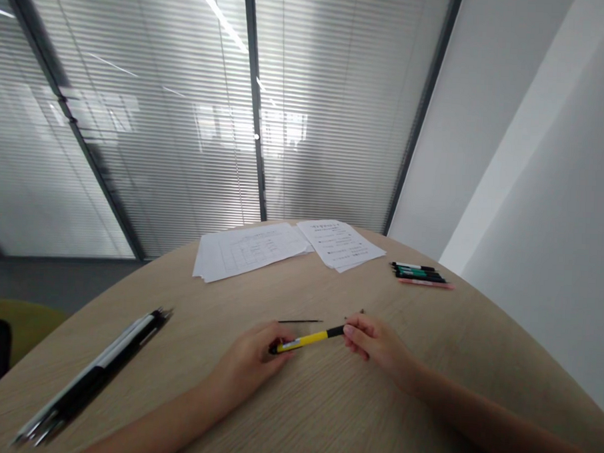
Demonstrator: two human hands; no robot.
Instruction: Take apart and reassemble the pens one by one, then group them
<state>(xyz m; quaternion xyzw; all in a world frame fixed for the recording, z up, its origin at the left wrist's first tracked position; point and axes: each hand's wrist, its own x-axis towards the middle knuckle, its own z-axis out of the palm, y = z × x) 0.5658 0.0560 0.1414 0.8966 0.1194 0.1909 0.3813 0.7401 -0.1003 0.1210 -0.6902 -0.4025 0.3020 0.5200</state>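
A yellow and black pen (311,339) is held level above the table, one end in each hand. My left hand (253,355) is closed round its black left end. My right hand (377,343) pinches the black grip at its right end. Just behind the pen a thin black pen refill (300,320) lies on the wood, close to my left fingers. A tiny dark piece (362,312) shows beside my right fingertips, too small to name.
Several white and black pens (98,368) lie at the left of the round wooden table (284,413). Another group of pens (421,274) lies at the right. Paper sheets (253,251) and a printed page (338,245) are at the back. A green chair (25,314) stands left.
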